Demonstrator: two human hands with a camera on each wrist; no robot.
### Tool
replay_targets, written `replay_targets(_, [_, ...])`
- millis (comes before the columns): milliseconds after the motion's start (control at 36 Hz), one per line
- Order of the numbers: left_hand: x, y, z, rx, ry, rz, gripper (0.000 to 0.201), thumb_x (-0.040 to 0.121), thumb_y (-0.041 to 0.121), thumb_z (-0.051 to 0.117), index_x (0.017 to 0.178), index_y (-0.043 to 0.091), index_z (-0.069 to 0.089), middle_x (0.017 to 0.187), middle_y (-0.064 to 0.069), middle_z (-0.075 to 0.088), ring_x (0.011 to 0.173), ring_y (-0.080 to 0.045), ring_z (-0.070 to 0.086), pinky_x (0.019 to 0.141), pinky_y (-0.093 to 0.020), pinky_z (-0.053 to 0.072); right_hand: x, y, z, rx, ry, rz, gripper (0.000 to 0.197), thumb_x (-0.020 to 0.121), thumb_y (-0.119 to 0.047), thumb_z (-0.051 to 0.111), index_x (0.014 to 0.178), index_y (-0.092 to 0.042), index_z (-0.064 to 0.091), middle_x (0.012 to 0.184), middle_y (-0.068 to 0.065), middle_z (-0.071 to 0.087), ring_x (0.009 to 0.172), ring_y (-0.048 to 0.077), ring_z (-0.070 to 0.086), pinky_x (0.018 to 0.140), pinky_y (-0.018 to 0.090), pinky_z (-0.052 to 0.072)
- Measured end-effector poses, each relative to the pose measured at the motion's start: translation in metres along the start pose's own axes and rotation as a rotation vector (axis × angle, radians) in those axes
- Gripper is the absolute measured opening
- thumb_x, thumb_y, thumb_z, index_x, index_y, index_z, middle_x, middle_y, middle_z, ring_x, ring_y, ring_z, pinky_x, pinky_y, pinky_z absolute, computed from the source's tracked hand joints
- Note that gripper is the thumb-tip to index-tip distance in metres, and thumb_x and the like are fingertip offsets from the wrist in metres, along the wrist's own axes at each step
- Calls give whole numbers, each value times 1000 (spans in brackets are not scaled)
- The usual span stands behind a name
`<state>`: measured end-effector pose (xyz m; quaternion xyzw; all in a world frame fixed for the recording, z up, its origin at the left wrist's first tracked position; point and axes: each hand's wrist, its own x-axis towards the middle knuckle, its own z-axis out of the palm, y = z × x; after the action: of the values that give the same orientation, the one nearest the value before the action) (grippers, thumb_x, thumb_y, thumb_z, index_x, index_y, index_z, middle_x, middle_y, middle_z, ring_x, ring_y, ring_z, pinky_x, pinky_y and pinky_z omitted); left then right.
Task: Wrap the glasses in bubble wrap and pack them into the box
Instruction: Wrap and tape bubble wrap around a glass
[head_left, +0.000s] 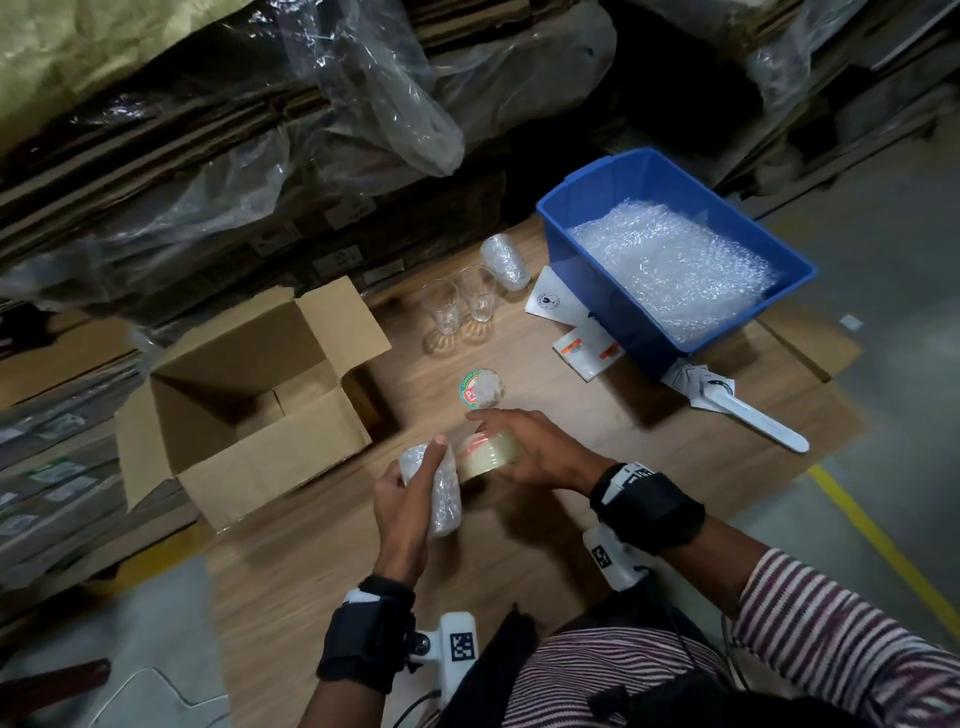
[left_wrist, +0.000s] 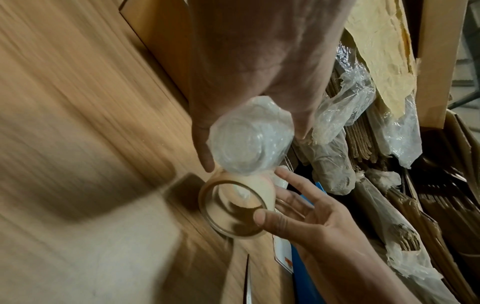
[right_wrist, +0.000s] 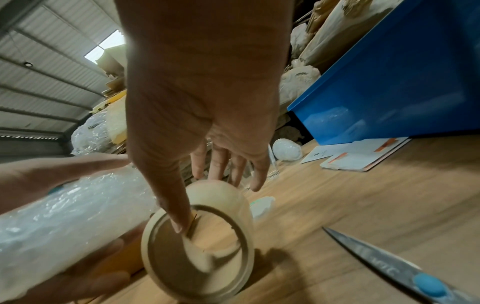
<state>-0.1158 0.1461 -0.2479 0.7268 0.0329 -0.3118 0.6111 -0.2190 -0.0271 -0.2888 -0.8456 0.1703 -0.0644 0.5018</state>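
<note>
The left hand (head_left: 402, 499) grips a glass already rolled in bubble wrap (head_left: 441, 486), fingers curled round the bundle and thumb laid along its top, holding it above the wooden table (head_left: 545, 364). From the left wrist view the round end of the bundle faces the camera, the wrap folded over it. The right hand (head_left: 540, 452) holds a roll of clear tape (head_left: 488, 449) pressed against the side of the bundle – thumb hooked inside the core of the roll, the other fingers spread over its outer face.

To the left of the hands stands the cardboard box (head_left: 249, 415), flaps open, its inside in shadow. Farther back on the table two bare glasses (head_left: 460, 306) stand upright, just beside each other, and a second wrapped glass (head_left: 505, 262) lies on its side behind them. Between the glasses and the hands lies a small round item (head_left: 483, 389) with a green and red label, partly covered by a scrap of wrap.

At the right a blue bin (head_left: 727, 343) holds a heap of bubble wrap (head_left: 670, 265); papers (head_left: 582, 348) are tucked under its near edge. Scissors with a blue pivot (right_wrist: 389, 265) lie on the table near the right hand – the handles fall outside the right wrist view
</note>
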Motion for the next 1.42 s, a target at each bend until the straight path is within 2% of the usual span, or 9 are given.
replay_targets(111, [0, -2, 3, -27, -19, 31, 36, 83, 39, 84, 96, 6, 77, 87, -7, 76, 83, -19, 71, 80, -37, 56, -11, 7, -15, -16, 68, 5, 76, 74, -12, 88, 143, -14, 56, 135, 5, 62, 122, 12, 56, 106, 17, 40])
replay_targets(194, [0, -4, 5, -35, -29, 33, 33, 85, 38, 82, 96, 7, 77, 86, -7, 75, 82, -20, 70, 78, -36, 56, -30, 22, -29, 27, 191, 126, 63, 76, -18, 89, 133, -18, 62, 120, -1, 65, 104, 7, 60, 90, 9, 44])
replay_targets(278, [-1, -6, 5, -47, -49, 26, 33, 87, 37, 81, 98, 7, 77, 88, -7, 76, 83, -20, 72, 78, -34, 57, -55, 38, -45, -98, 223, 360, 35, 73, -23, 91, 99, -27, 68, 84, -10, 66, 77, 10, 64, 75, 31, 57])
replay_targets(361, [-1, -8, 4, -58, -44, 26, 37, 88, 39, 79, 103, 5, 76, 90, -6, 76, 83, -18, 72, 78, -33, 57, -82, 48, -51, -285, 73, 524, 27, 74, -33, 88, 84, -30, 63, 81, -5, 70, 79, 17, 70, 74, 35, 58])
replay_targets(694, [-5, -19, 6, -111, -7, 61, 46, 88, 46, 78, 108, 6, 72, 93, -5, 72, 90, -20, 68, 87, -40, 55, -123, 53, -24, -544, 86, 689, 48, 77, -42, 82, 107, -12, 59, 104, 11, 68, 96, 32, 66, 73, 31, 42])
replay_targets(833, [-3, -25, 3, -133, 33, 31, 69, 72, 66, 83, 111, 9, 73, 110, -23, 73, 108, -44, 69, 100, -61, 54, -120, 43, -27, -562, 10, 737, 44, 84, -45, 76, 109, -10, 65, 110, 12, 66, 103, 32, 65, 82, 34, 49])
replay_targets(1167, [-4, -27, 1, -139, 17, 21, 77, 72, 69, 82, 110, 3, 72, 105, -23, 74, 99, -45, 71, 93, -70, 52, -106, 22, -51, 354, 71, 461, 14, 78, -3, 85, 81, -5, 72, 73, 8, 70, 70, 11, 69, 69, 31, 56])
replay_targets(1278, [-5, -29, 0, -144, 7, 16, 75, 72, 69, 82, 112, 6, 72, 112, -27, 72, 109, -51, 66, 94, -71, 51, -106, -5, -44, 574, -92, 420, 32, 83, -27, 85, 90, 3, 75, 80, 13, 72, 74, 20, 64, 67, 24, 51])
replay_targets(1417, [-5, -31, -1, -162, 6, -8, 80, 69, 70, 84, 117, 8, 70, 115, -20, 73, 112, -45, 67, 98, -69, 50, -97, -22, -35, 716, -450, 493, 71, 90, -64, 56, 109, 4, 62, 94, 13, 70, 86, 25, 69, 75, 29, 53])
